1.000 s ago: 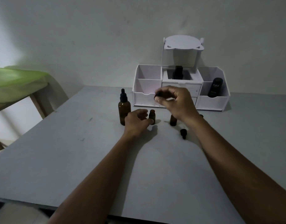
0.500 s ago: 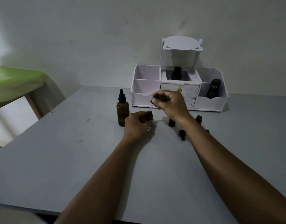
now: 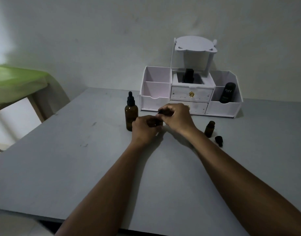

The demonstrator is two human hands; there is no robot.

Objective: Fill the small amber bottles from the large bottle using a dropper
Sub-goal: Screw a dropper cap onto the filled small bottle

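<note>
The large amber bottle (image 3: pixel 131 117) with a black dropper cap stands on the grey table (image 3: pixel 78 167), just left of my hands. My left hand (image 3: pixel 144 129) is closed around a small amber bottle, which is almost wholly hidden by the fingers. My right hand (image 3: pixel 176 116) pinches a black dropper (image 3: pixel 160 112) directly above that bottle; its glass tip is hidden. Another small amber bottle (image 3: pixel 209 128) stands uncapped to the right, with a black dropper cap (image 3: pixel 219 140) lying beside it.
A white desk organiser (image 3: pixel 190 97) with drawers and side bins stands at the back, holding a black bottle (image 3: pixel 227 94) on the right and a dark item (image 3: pixel 188 76) in the middle. A green-covered table (image 3: pixel 18 82) is at the far left.
My right hand has lowered the dropper onto the small bottle held by my left hand, and the two hands have come together. The view has shifted slightly.
</note>
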